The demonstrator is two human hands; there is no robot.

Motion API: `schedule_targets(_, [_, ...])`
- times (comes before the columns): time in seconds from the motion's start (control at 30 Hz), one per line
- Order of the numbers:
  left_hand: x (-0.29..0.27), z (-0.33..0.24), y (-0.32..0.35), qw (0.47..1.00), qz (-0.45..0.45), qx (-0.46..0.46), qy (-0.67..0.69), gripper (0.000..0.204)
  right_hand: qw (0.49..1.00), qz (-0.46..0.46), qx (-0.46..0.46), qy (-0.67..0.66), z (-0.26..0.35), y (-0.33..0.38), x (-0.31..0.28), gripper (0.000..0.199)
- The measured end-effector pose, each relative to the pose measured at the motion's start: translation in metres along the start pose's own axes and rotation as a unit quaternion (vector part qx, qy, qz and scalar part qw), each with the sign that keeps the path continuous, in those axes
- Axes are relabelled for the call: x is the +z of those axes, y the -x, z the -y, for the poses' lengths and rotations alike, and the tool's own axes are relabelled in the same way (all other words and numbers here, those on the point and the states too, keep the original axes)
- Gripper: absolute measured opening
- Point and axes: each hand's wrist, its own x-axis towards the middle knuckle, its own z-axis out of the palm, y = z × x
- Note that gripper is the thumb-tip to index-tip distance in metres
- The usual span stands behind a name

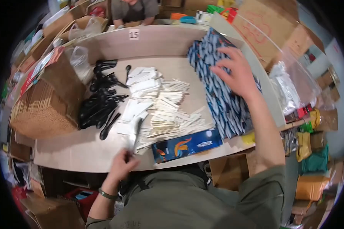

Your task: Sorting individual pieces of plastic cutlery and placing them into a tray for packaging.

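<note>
Close to the table's front edge, my left hand is closed round the lower end of a black plastic spoon. Something whitish lies along the spoon, too blurred to make out. My right hand is over a heap of blue patterned packets on the right, fingers spread and nothing seen in them. A single blue packet with an orange bird print lies at the front edge between my hands. In the middle are white paper packets and many thin pale sticks. Black plastic spoons are piled to their left.
A tall stack of brown cardboard or paper pieces stands at the table's left. Behind it is a clear plastic bag. A raised board borders the far side, with another person beyond. Cardboard boxes crowd the right.
</note>
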Motion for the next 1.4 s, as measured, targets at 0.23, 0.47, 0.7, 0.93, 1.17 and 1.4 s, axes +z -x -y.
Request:
schedule_targets(0.23, [0.059, -0.042, 0.01, 0.957, 0.211, 0.165, 0.107, 0.053, 0.854, 0.304, 0.015, -0.422, 0.156, 0.151, 0.112, 0.044])
schedule_targets(0.47, [0.029, -0.037, 0.014, 0.995, 0.054, -0.037, -0.075, 0.045, 0.942, 0.235, 0.072, -0.226, 0.207, 0.135, 0.118, 0.035])
schedule_targets(0.7, [0.018, -0.015, 0.021, 0.962, -0.096, 0.07, -0.245, 0.061, 0.883, 0.36, 0.238, -0.185, 0.225, 0.14, 0.142, 0.029])
schedule_targets(0.93, [-0.014, -0.023, 0.018, 0.943, 0.063, 0.155, -0.289, 0.071, 0.836, 0.366, 0.319, -0.254, 0.233, 0.133, 0.154, 0.022])
schedule_targets(1.17, [-0.005, -0.018, -0.008, 0.913, 0.037, 0.305, -0.267, 0.074, 0.883, 0.242, 0.27, -0.297, 0.198, 0.105, 0.168, 0.014])
schedule_targets(1.4, [-0.018, -0.012, -0.018, 0.933, -0.059, 0.264, -0.236, 0.067, 0.902, 0.271, 0.263, -0.211, 0.115, 0.089, 0.195, 0.012])
